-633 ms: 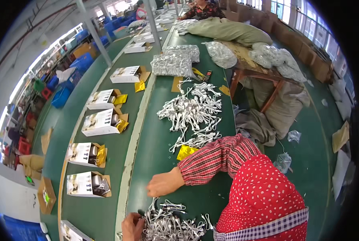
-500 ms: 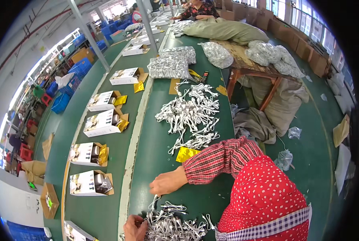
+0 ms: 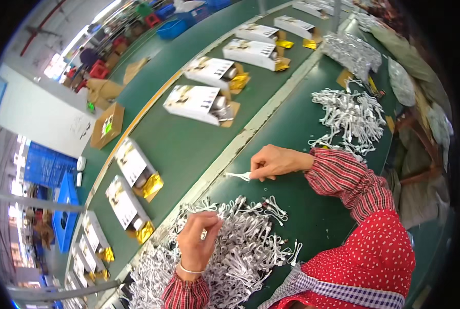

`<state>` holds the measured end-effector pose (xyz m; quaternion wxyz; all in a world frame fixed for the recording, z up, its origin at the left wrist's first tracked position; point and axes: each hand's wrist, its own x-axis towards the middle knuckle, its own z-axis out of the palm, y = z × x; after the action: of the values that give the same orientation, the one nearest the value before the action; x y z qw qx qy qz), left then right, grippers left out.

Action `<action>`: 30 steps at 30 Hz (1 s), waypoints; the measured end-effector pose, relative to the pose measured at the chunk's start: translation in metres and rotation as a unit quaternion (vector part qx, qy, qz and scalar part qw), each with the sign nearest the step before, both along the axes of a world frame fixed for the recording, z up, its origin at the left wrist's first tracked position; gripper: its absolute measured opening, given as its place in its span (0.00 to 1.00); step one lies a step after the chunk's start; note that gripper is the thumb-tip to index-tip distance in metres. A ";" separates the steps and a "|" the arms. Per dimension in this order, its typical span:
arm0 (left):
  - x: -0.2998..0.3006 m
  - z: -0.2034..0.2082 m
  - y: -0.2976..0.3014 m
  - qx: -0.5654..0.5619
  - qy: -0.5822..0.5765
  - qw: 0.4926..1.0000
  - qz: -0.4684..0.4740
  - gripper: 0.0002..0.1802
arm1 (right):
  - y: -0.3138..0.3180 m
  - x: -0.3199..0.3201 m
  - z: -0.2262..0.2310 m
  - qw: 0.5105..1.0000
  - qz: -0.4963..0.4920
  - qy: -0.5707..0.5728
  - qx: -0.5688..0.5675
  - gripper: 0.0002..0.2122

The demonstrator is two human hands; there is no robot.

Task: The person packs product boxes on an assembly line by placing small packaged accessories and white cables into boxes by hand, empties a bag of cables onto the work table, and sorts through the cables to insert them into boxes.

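Observation:
My right hand (image 3: pixel 275 162) is closed in a pinch on a small white USB cable (image 3: pixel 238 176), over the green bench beside the pale dividing strip. One end of the cable points left from my fingertips. My left hand (image 3: pixel 196 239) is above a large heap of white and grey cables (image 3: pixel 240 247). Its fingers are curled and their tips come close to the thumb; whether anything is between them I cannot make out against the cables. Farther off on the right lies a second, smaller heap of white cables (image 3: pixel 349 116).
Open white boxes (image 3: pixel 193 102) with gold packets (image 3: pixel 239 80) stand in a row beyond the dividing strip (image 3: pixel 261 121). A clear bag of cables (image 3: pixel 352 54) lies at the far right. At the left are a cardboard box (image 3: pixel 108 125), a blue tray (image 3: pixel 65 219) and a metal rail (image 3: pixel 60 294).
The view has swung left, bringing more boxes and more of the near heap into sight. My left hand has moved from the heap's edge to above it. My right hand still holds a cable.

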<state>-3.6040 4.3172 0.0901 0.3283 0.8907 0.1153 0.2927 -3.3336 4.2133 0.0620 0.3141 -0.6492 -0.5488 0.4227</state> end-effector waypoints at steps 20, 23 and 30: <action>-0.035 -0.014 0.042 0.388 0.144 0.910 0.016 0.10 | 0.217 -0.079 -0.064 0.868 -0.223 0.443 0.027 0.10; -0.033 -0.030 0.081 0.429 0.136 0.893 0.027 0.06 | 0.158 -0.067 -0.040 0.976 0.007 0.214 0.045 0.10; 0.012 -0.055 0.099 0.425 0.138 0.893 -0.049 0.07 | 0.068 -0.045 -0.057 0.956 0.184 -0.050 0.222 0.12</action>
<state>-3.5925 4.4166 0.0355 -0.0864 0.9812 -0.0196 0.1715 -3.3789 4.2811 0.0049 0.3392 -0.4717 -0.7534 0.3078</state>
